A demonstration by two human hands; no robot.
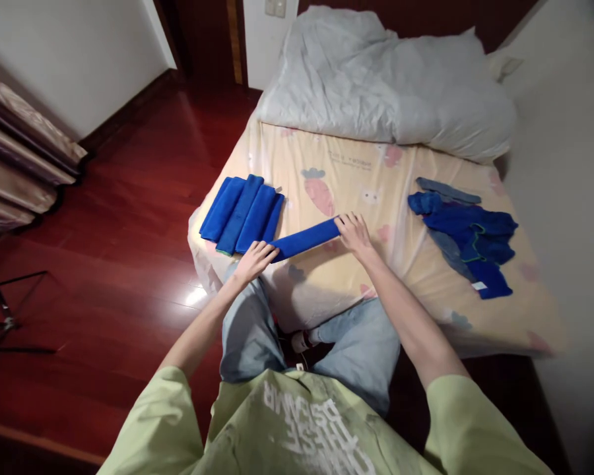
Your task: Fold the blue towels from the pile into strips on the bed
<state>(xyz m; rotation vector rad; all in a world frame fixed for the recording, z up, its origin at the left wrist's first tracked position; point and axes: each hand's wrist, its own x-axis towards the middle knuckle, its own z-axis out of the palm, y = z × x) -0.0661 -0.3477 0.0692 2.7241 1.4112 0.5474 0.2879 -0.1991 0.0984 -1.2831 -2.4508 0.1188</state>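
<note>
A blue towel (307, 239), folded into a long narrow strip, stretches between my two hands over the near part of the bed. My left hand (257, 259) grips its left end, fingers closed over the edge. At the other end my right hand (354, 232) has hold of the upper right corner. Just beyond my left hand, several folded blue towels (242, 211) lie side by side, overlapping. Off to the right is a crumpled heap of blue towels (475, 237) with a grey-blue one partly underneath and a small white tag showing.
The bed (297, 178) has a pale sheet printed with carrots. A bunched grey-white quilt (376, 86) covers its far end. Black tripod legs (7, 320) stand on the red wooden floor (143, 198) at left, below a curtain (24, 158). A wall borders the right side.
</note>
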